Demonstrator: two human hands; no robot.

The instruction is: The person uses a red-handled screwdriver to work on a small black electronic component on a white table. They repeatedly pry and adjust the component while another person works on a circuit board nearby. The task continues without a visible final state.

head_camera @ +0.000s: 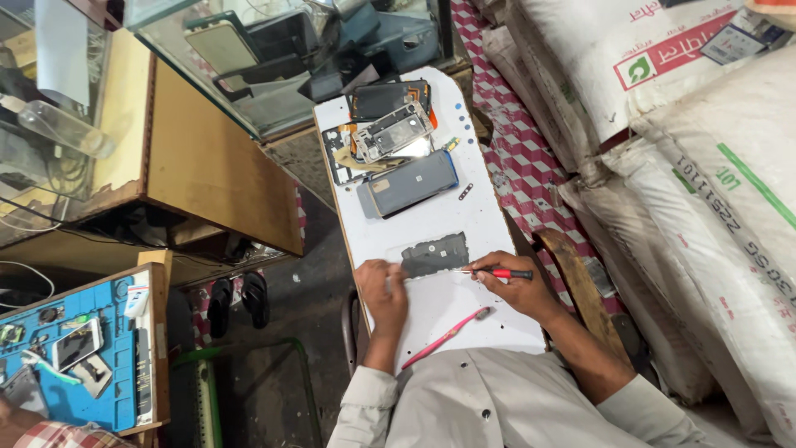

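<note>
A red-handled screwdriver (507,273) is pinched in the grip of the right hand (516,289), its tip laid against the right edge of a dark flat phone part (436,254). That part is steadied at its left edge by the closed fingers of the left hand (383,290). It lies on the white bench (448,220), near the front. The part is judged thin, light and easily bent or cracked, so it is best held by its edges, not its face. A pink toothbrush (448,336) lies just beside the hands. Further back a grey phone (408,183), an opened phone frame (395,131) and a small loose piece (465,192) are spread out. Bare room is left in the middle; the bench is narrow and its side edges lie close to both hands.
</note>
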